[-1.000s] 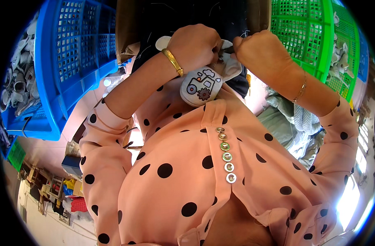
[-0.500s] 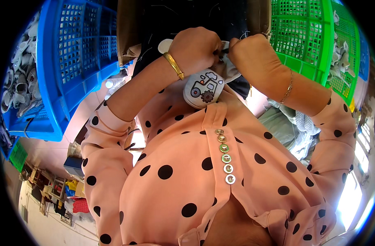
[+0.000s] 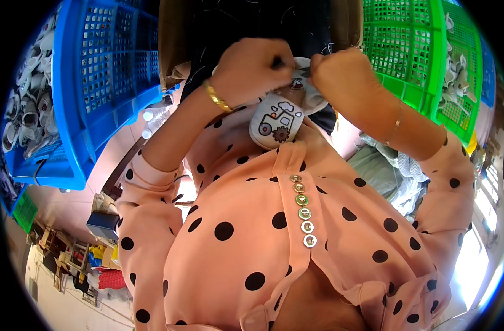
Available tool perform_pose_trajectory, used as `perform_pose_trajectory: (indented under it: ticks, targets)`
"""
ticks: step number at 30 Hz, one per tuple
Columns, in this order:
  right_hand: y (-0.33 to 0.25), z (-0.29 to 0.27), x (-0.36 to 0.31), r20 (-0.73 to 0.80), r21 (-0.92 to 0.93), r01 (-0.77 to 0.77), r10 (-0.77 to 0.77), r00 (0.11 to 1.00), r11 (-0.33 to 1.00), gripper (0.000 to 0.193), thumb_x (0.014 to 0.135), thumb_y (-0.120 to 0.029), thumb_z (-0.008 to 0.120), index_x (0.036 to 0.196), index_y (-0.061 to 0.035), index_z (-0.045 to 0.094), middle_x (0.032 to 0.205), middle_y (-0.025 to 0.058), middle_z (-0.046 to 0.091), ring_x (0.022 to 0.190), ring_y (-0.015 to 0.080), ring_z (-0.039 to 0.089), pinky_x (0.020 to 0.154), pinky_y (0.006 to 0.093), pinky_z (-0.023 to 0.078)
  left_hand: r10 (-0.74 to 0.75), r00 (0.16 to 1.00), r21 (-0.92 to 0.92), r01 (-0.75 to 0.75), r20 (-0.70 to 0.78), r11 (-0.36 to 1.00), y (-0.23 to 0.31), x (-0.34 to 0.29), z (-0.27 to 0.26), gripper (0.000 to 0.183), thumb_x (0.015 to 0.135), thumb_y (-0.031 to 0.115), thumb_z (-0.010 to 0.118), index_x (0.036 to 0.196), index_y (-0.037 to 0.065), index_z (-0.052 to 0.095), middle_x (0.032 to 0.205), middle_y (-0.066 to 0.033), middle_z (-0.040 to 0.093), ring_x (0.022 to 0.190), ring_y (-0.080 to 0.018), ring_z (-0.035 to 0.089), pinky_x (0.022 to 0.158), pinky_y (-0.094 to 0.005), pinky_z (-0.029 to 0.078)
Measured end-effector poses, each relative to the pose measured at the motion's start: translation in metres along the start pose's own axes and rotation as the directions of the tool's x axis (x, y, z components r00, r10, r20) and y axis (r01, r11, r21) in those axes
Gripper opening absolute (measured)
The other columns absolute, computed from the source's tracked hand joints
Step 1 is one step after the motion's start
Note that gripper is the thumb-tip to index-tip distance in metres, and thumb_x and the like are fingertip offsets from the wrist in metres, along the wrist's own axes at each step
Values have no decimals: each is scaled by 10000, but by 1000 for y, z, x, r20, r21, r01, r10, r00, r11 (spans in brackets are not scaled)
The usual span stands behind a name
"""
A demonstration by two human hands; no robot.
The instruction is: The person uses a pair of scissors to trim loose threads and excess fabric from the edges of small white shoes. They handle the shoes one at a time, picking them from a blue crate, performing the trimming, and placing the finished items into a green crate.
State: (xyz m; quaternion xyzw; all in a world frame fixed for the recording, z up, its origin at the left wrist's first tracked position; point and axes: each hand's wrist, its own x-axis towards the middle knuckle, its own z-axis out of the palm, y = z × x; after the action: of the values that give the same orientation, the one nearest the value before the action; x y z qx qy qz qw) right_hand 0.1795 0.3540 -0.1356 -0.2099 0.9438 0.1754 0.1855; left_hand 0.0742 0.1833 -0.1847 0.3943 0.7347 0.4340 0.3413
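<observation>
Raised higher: bib (image 3: 276, 124) below both hands' grip

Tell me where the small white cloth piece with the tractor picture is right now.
In the head view, the white cloth piece sits at upper centre, pinched between the left hand and right hand, between the blue crate and green crate.

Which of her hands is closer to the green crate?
Right. The right hand is beside the green crate; the left hand lies farther off, toward the blue crate.
</observation>
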Motion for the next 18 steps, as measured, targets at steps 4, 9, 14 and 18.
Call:
perform_pose_trajectory:
  ticks: [4, 9, 14, 18]
  targets:
    - [6, -22, -13, 70, 338, -232, 221, 973, 912, 399, 791, -460, 683, 763, -63, 647, 623, 41, 627, 556, 200, 635, 467, 322, 449, -192, 963, -428, 96, -188, 899, -11, -12, -18, 130, 983, 139, 450, 1028, 24, 494, 1101, -162, 649, 762, -166, 700, 600, -229, 566]
    - [-7, 9, -16, 470, 870, -492, 269, 841, 20, 617, 810, -605, 637, 751, 9, 608, 562, 58, 551, 512, 156, 582, 477, 308, 464, -133, 981, -437, 57, -144, 898, 3, -25, -9, 133, 1015, 163, 420, 1054, 37, 440, 1120, -164, 644, 800, -154, 702, 619, -218, 571]
    - [-34, 22, -8, 478, 817, -363, 175, 861, -447, 503, 869, -508, 615, 795, -11, 597, 599, 15, 535, 532, 76, 478, 516, 222, 384, 169, 857, 270, -37, -487, 962, 5, -23, -43, 199, 938, 133, 567, 1107, 27, 577, 1151, -112, 648, 899, -180, 680, 782, -280, 536]
    - [-45, 35, -9, 453, 824, -305, 232, 861, -477, 400, 906, -401, 606, 869, -4, 588, 612, 15, 543, 552, 72, 503, 522, 224, 403, 312, 800, 836, 382, -513, 394, 27, -24, -72, 762, 724, 64, 671, 1418, 59, 354, 1442, -245, 320, 1342, -414, 273, 1119, -519, 176]
